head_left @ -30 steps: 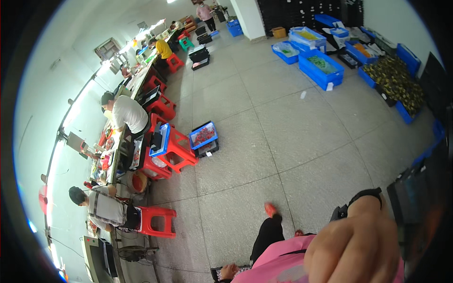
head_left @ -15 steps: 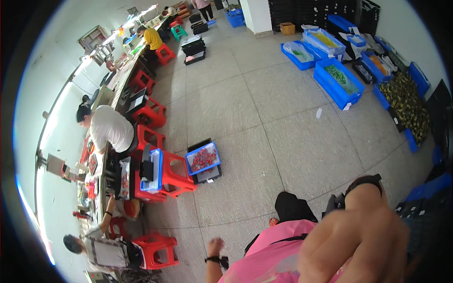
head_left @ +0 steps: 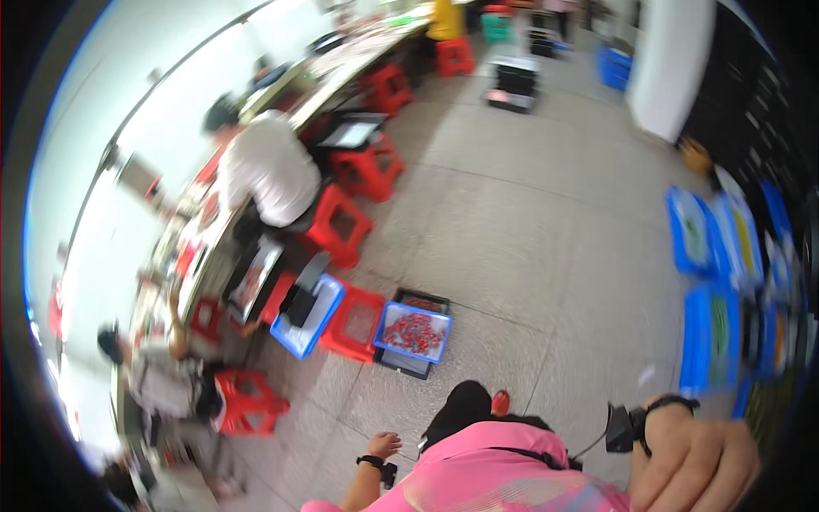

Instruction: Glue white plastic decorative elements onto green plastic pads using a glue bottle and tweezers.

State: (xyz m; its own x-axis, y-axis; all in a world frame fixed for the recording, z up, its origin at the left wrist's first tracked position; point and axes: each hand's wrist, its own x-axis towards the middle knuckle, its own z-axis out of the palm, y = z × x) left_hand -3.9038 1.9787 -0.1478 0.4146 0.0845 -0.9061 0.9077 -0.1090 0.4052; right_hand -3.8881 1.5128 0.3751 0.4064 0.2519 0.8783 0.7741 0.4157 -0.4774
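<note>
At left, motion blur smears a seated worker [head_left: 158,380] and a red plastic stool [head_left: 247,401]; further right hangs our left hand [head_left: 384,444], fingers loosely bent, its palm too small to read, so we cannot tell if it is closed. Ahead of it, a shallow blue-rimmed tray [head_left: 442,322] of loose red pieces rests on black trays. Our right hand [head_left: 701,456] curls, palm hidden, fingertips cut off, its grip unclear, before blurred blue bins [head_left: 695,341].

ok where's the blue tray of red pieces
In the head view, below centre, the blue tray sits on black trays, right of a red stool.
</note>
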